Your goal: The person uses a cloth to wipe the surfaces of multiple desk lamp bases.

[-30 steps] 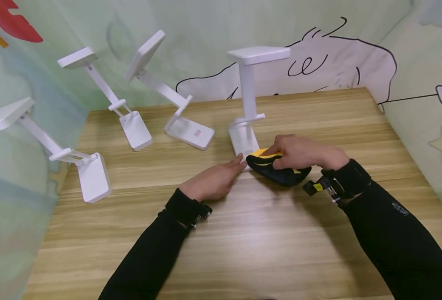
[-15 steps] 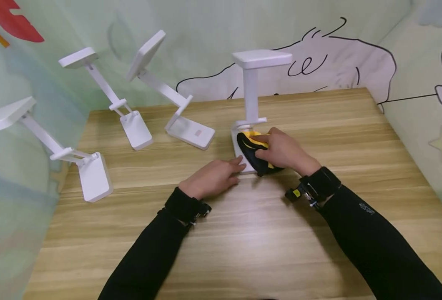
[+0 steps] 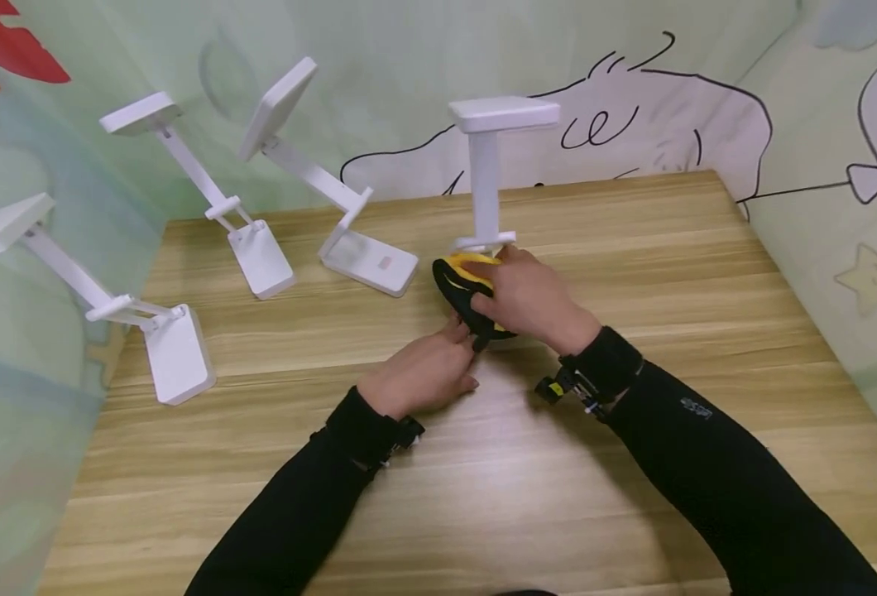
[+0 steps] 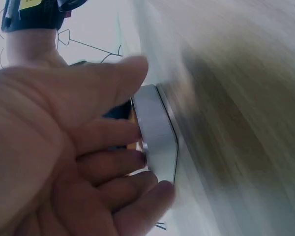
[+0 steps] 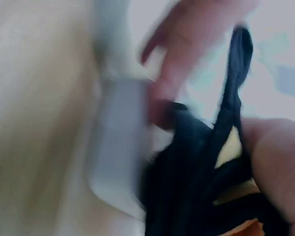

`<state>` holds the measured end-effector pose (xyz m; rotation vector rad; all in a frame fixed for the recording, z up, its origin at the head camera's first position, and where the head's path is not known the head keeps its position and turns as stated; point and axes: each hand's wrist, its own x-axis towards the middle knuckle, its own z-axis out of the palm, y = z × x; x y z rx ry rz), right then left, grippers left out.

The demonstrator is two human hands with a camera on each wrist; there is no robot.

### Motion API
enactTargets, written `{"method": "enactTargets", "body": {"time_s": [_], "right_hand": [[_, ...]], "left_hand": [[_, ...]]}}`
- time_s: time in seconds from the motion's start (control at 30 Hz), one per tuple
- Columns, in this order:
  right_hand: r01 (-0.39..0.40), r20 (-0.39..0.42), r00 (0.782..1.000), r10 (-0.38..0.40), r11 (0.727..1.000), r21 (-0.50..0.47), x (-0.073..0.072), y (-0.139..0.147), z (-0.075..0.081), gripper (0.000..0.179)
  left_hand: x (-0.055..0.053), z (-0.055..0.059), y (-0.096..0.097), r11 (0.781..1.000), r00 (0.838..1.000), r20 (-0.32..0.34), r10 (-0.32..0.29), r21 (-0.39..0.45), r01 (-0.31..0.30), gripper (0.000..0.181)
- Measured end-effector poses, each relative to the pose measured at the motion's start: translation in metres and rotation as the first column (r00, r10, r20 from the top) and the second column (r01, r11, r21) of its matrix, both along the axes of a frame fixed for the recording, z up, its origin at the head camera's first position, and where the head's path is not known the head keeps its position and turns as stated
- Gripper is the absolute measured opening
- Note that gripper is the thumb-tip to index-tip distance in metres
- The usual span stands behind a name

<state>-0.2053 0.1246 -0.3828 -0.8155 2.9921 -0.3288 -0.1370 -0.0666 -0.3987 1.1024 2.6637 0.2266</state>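
Observation:
On the wooden table (image 3: 595, 497), a white folding desk lamp (image 3: 486, 182) stands upright with its head level. My right hand (image 3: 535, 298) grips a black-and-yellow cloth (image 3: 457, 285), which lies over the lamp's base and hides most of it. A black loop hangs from the cloth (image 5: 187, 182) in the right wrist view. My left hand (image 3: 427, 368) rests its fingertips on the near end of the base. The left wrist view shows those fingers over the edge of the white lamp base (image 4: 157, 132), with the thumb apart from it.
Several more white lamps stand left of the hands: one nearest (image 3: 357, 207) with its head tilted steeply, another lamp (image 3: 203, 182) behind-left, and one lamp (image 3: 96, 290) at the far left. A printed curtain (image 3: 394, 83) hangs close behind the table.
My right hand has slid the cloth from the base's near right side leftward and up over the base. The left fingertips have shifted slightly left. The lamp first turned slightly; its head now looks level.

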Motion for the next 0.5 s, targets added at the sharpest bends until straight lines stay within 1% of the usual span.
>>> {"method": "enactTargets", "body": {"time_s": [0.03,0.1,0.13,0.2,0.27,0.37,0.43,0.5], "right_hand": [[-0.013,-0.069,0.998,0.014,1.000,0.017,0.000,-0.007,-0.005,0.051],[-0.014,-0.183,0.983,0.023,0.998,0.054,0.000,-0.016,-0.014,0.048],[-0.004,-0.217,0.976,0.019,0.997,0.071,0.000,-0.019,-0.017,0.047],[0.017,-0.237,0.972,0.005,0.996,0.090,0.000,-0.021,-0.021,0.045],[0.044,-0.203,0.979,-0.024,0.994,0.097,0.000,-0.019,-0.021,0.045],[0.066,-0.109,0.993,-0.054,0.993,0.102,0.000,-0.008,-0.018,0.048],[0.053,-0.044,0.998,-0.049,0.993,0.101,0.000,0.003,-0.014,0.048],[0.003,0.023,1.000,-0.005,0.995,0.099,0.001,0.015,-0.009,0.048]], "left_hand": [[0.001,0.000,0.000,1.000,1.000,-0.003,-0.004,-0.002,0.004,0.051],[0.002,-0.001,-0.001,1.000,1.000,0.006,0.005,-0.008,-0.005,0.041],[0.002,0.000,-0.001,1.000,1.000,0.014,0.014,-0.010,-0.014,0.039],[0.004,0.000,0.001,0.999,0.998,0.046,0.033,-0.009,-0.033,0.043],[0.005,0.001,0.002,0.999,0.996,0.069,0.050,-0.011,-0.049,0.054],[0.007,0.003,0.004,0.998,0.994,0.095,0.058,-0.026,-0.056,0.066],[0.008,0.004,0.004,0.997,0.992,0.111,0.066,-0.036,-0.063,0.069],[0.007,0.004,0.003,0.996,0.986,0.147,0.080,-0.041,-0.074,0.071]]}}
